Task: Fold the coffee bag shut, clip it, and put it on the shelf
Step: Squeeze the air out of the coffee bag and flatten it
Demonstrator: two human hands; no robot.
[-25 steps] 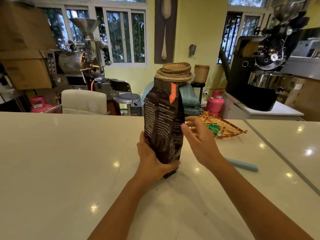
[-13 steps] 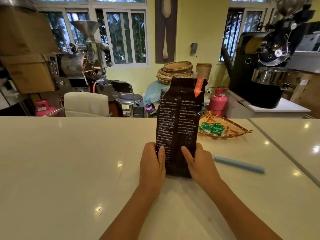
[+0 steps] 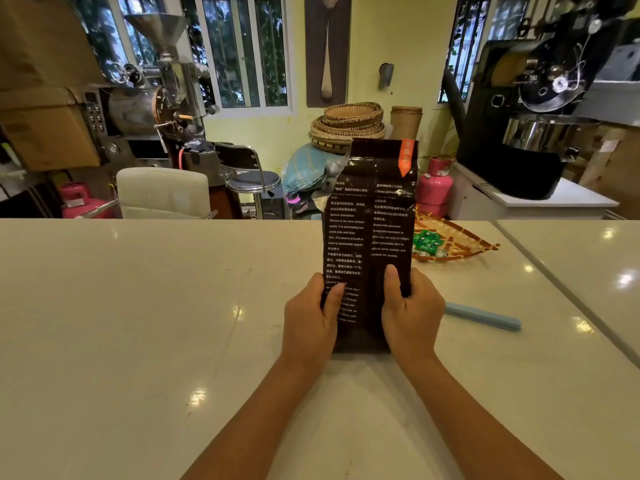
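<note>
A tall dark brown coffee bag [image 3: 370, 216] with white print and an orange tag near its top right stands upright on the white counter [image 3: 138, 323], its printed back facing me. My left hand [image 3: 311, 323] grips its lower left edge, thumb on the front. My right hand [image 3: 410, 315] grips its lower right edge, thumb pressed on the print. The bag's top is unfolded and straight. A light blue bar clip [image 3: 483, 316] lies flat on the counter just right of my right hand, untouched.
A woven tray [image 3: 453, 244] with green packets sits behind the bag to the right. A seam [image 3: 568, 292] splits the counter on the right. Beyond the counter are a white chair [image 3: 162, 192], a stool, pink gas cylinders and roasting machines.
The bag has turned from side-on to facing me flat. My right hand came onto its lower right edge, so both hands now hold it low, and it stands more upright.
</note>
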